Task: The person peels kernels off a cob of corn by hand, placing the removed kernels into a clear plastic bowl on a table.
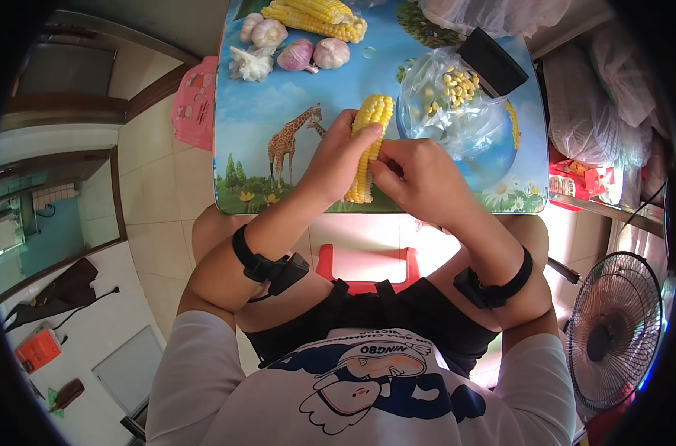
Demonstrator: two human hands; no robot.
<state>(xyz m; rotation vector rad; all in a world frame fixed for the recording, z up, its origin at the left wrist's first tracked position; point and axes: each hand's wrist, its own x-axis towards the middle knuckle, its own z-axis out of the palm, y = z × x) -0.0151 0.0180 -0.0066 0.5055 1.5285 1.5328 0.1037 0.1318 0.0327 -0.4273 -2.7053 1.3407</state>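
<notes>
We hold the cob (376,110) over the table (249,108), long axis pointing away, far end leaning right. Our left hand (343,160) grips its left side; our right hand (421,175), curled, meets its right; we cannot tell whether it pinches kernels.

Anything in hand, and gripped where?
A corn cob, held around its middle by the left hand, thumb across it; the right hand is against its right side.

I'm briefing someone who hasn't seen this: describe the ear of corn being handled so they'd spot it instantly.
Find the blue picture-printed table, top centre. Toward its lower edge, right of the printed giraffes, is the ear of corn. Unlike the cobs lying beside the garlic, it is gripped in the left hand.
</notes>
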